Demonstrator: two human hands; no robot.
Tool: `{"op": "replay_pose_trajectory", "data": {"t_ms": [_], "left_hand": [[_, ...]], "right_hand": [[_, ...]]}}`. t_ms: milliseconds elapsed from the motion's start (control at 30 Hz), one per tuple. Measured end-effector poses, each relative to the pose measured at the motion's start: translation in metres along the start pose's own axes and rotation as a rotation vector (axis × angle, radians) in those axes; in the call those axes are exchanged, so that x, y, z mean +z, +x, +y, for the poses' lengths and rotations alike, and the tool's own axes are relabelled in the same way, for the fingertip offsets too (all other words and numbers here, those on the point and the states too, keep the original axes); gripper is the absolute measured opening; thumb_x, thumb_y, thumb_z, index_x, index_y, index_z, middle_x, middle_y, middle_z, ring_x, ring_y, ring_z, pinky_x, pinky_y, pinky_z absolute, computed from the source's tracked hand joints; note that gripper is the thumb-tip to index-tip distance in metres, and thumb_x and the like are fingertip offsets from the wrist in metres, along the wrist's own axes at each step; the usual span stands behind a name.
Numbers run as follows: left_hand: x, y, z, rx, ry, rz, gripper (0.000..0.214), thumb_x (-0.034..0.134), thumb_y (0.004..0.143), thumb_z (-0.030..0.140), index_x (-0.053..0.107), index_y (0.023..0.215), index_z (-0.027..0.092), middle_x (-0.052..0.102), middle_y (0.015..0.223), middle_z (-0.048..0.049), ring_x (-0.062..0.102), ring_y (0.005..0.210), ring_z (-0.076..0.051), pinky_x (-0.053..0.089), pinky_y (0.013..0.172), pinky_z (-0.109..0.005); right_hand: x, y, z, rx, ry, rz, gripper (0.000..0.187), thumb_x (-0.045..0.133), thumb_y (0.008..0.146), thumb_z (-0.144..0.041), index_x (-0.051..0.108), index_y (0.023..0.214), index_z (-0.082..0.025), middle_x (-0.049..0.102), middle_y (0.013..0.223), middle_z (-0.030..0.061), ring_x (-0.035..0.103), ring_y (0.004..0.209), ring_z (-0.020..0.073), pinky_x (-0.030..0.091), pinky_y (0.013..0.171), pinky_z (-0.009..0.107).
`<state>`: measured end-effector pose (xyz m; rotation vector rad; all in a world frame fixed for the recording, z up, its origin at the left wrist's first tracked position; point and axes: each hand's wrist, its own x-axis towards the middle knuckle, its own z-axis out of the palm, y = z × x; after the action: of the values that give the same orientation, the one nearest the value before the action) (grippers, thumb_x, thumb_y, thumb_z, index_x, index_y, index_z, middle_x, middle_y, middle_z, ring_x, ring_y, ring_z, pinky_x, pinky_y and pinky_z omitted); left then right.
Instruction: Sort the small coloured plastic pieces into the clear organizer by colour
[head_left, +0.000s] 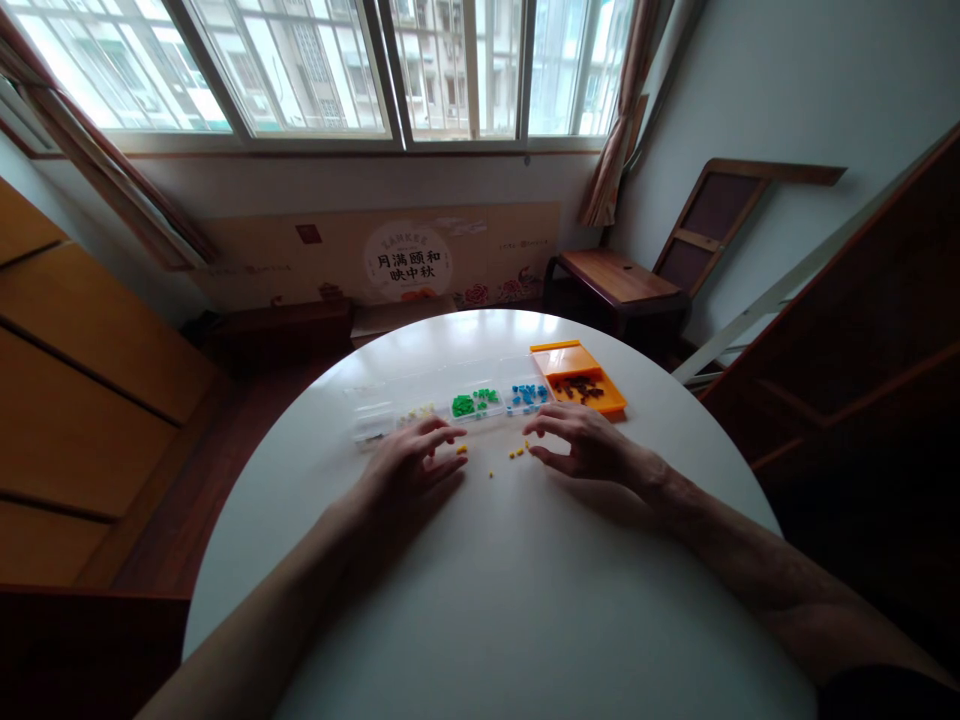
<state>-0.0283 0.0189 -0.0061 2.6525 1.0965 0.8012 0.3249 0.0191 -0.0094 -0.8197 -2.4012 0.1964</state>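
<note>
Over the white round table, my left hand (pixel 412 455) has its thumb and fingers apart. Small yellow pieces (pixel 461 450) lie beside its fingertips. Across from it, my right hand (pixel 589 440) is also open, thumb below the index finger, close to several more yellow pieces (pixel 516 454). One single yellow bit (pixel 491 474) lies between the hands, nearer to me. Behind the hands stands a clear compartment box (pixel 420 380) holding green pieces (pixel 474 402), blue pieces (pixel 528 397) and pale pieces (pixel 417 411); my left hand hides part of it.
An orange tray (pixel 613 398) with dark brown pieces (pixel 579 388) sits at the box's right end. Beyond the round table (pixel 495 620) are a wooden chair (pixel 622 275), a printed cardboard panel (pixel 480 250) and a window (pixel 315 70). A wooden cabinet (pixel 82 400) stands left.
</note>
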Motion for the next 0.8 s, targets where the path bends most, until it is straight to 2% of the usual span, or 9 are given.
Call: {"op": "replay_pose_trajectory", "data": {"t_ms": [167, 333, 567, 800], "left_hand": [[0.0051, 0.0021, 0.0043, -0.022, -0.053, -0.039, 0.023, 0.062, 0.109, 0.039, 0.083, 0.111, 0.029, 0.078, 0.112, -0.0061, 0.073, 0.087, -0.017, 0.055, 0.075, -0.026], [0.0083, 0.0028, 0.0043, -0.028, -0.108, -0.074, 0.026, 0.056, 0.112, 0.034, 0.081, 0.106, 0.026, 0.077, 0.111, -0.0065, 0.072, 0.086, -0.016, 0.054, 0.076, -0.026], [0.0065, 0.0029, 0.006, -0.028, -0.064, -0.086, 0.021, 0.057, 0.111, 0.031, 0.075, 0.105, 0.024, 0.074, 0.108, -0.0055, 0.066, 0.078, -0.015, 0.052, 0.071, -0.025], [0.0032, 0.0042, 0.0102, 0.031, 0.008, -0.072, 0.022, 0.054, 0.11, 0.025, 0.076, 0.103, 0.025, 0.078, 0.109, -0.0063, 0.073, 0.086, -0.018, 0.054, 0.075, -0.028]], "right_hand": [[0.0019, -0.0015, -0.0027, 0.044, -0.022, -0.076, 0.028, 0.074, 0.104, -0.036, 0.069, 0.129, -0.024, 0.076, 0.116, 0.0078, 0.072, 0.092, 0.023, 0.059, 0.082, 0.035], [0.0035, 0.0, -0.0083, 0.119, 0.081, -0.07, 0.009, 0.066, 0.108, -0.027, 0.073, 0.114, -0.026, 0.073, 0.108, 0.0042, 0.067, 0.081, 0.017, 0.056, 0.075, 0.029], [0.0034, -0.0007, -0.0052, 0.119, 0.199, -0.029, 0.011, 0.065, 0.11, -0.028, 0.073, 0.105, -0.026, 0.072, 0.107, 0.004, 0.07, 0.087, 0.0178, 0.06, 0.082, 0.03], [0.0022, -0.0004, -0.006, 0.099, 0.217, -0.017, 0.008, 0.066, 0.109, -0.028, 0.074, 0.106, -0.027, 0.074, 0.108, 0.004, 0.072, 0.092, 0.0195, 0.062, 0.088, 0.032]]}}
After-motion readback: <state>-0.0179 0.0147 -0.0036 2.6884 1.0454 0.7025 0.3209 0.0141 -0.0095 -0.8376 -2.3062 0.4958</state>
